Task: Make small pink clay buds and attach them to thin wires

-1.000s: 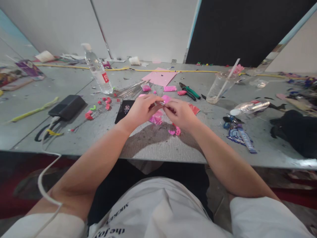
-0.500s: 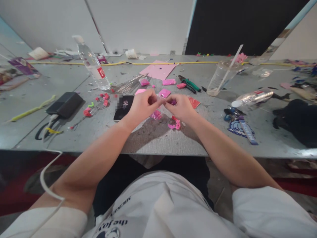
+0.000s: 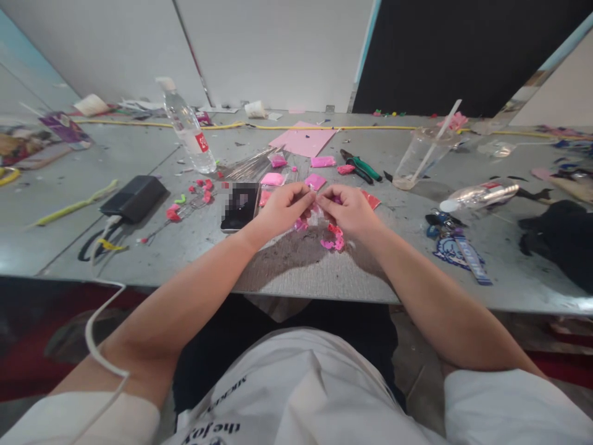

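holding a small clear packet (image 3: 316,216), you have both sets of fingers drawn in close to each other above the worktop (image 3: 301,275). your left fingers (image 3: 302,199) are pinched, thumb against forefinger, at its left edge, and your right fingers (image 3: 328,202) are pinched the same way at its right edge, with just a narrow gap between the two hands. the packet hangs a little below your fingertips; you cannot tell what is in it.

just beyond your fingertips lies a flat pink packet (image 3: 315,181), and beyond your left fingers, off to the left, a pale pink packet (image 3: 273,179). left of your left fingers is a black phone (image 3: 236,219), lying flat. on the near side of your right fingers, you have some curly pink pieces (image 3: 338,241) loose on the worktop, and to their right, near them, a red packet (image 3: 372,199) partly behind your hand.

farther out past your fingers lie green-handled pliers (image 3: 365,170), a bundle of thin wires (image 3: 252,164) and a pink sheet (image 3: 301,141). well to the left of your fingers stands a clear bottle (image 3: 194,145); well to the right stands a clear cup (image 3: 410,162) with a straw leaning in it.
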Available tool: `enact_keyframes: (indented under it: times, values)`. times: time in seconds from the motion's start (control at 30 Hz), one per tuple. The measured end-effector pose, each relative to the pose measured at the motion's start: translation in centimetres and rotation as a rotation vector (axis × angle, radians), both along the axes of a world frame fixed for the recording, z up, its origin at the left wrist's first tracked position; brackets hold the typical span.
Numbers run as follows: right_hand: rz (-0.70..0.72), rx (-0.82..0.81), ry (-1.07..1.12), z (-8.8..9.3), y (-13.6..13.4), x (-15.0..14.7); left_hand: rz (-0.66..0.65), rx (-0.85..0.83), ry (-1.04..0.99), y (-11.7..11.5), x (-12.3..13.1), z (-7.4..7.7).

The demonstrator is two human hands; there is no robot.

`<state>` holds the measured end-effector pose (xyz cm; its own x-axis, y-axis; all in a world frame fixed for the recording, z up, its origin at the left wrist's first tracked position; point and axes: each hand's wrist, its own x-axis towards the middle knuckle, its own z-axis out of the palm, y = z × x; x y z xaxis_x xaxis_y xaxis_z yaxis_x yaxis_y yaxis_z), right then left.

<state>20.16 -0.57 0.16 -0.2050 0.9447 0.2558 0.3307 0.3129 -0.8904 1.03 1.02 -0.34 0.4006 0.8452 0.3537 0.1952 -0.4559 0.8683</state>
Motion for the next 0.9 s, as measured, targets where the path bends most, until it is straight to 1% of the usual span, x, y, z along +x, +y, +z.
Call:
enact_keyframes:
  times: [0.07,0.1,0.2,0.27,0.33,0.4,0.47,0.57,0.63,0.67,0.77,0.8,0.9]
  values:
    - [-0.012,-0.024,0.011,0.0,0.1,0.0,0.015,0.028,0.003,-0.1,-0.1,0.1]
    - [-0.044,0.001,0.003,0.1,0.1,0.0,0.027,0.044,0.004,-0.2,-0.2,0.2]
    - [-0.204,0.161,-0.036,0.3,0.2,0.2,0.072,0.091,0.015,-0.2,-0.4,0.3]
    - [-0.261,0.248,-0.072,0.3,0.3,0.3,0.094,0.115,0.039,-0.1,-0.4,0.3]
    - [-0.248,0.281,-0.105,0.0,0.4,0.4,0.117,0.131,0.066,0.1,-0.4,0.1]
    - [-0.211,0.277,-0.063,-0.2,0.4,0.3,0.152,0.139,0.083,0.4,-0.3,-0.1]
    - [-0.125,0.291,0.065,-0.3,0.2,0.1,0.187,0.139,0.093,0.7,-0.2,-0.4]
    - [0.068,0.378,0.251,0.1,-0.5,-0.2,0.208,0.119,0.092,1.0,-0.2,-0.7]
    - [0.150,0.395,0.253,0.3,-1.0,-0.4,0.206,0.095,0.080,1.0,-0.2,-0.8]
    - [0.149,0.393,0.207,0.4,-1.1,-0.4,0.199,0.080,0.072,0.9,-0.2,-0.7]
    - [0.033,0.424,-0.018,0.2,-1.1,-0.4,0.169,0.032,0.048,0.6,-0.2,-0.6]
    - [0.000,0.421,-0.061,0.0,-0.9,-0.3,0.156,0.016,0.043,0.5,-0.1,-0.5]
    - [-0.070,0.361,-0.071,-0.3,-0.6,-0.1,0.129,-0.030,0.031,0.4,-0.1,-0.4]
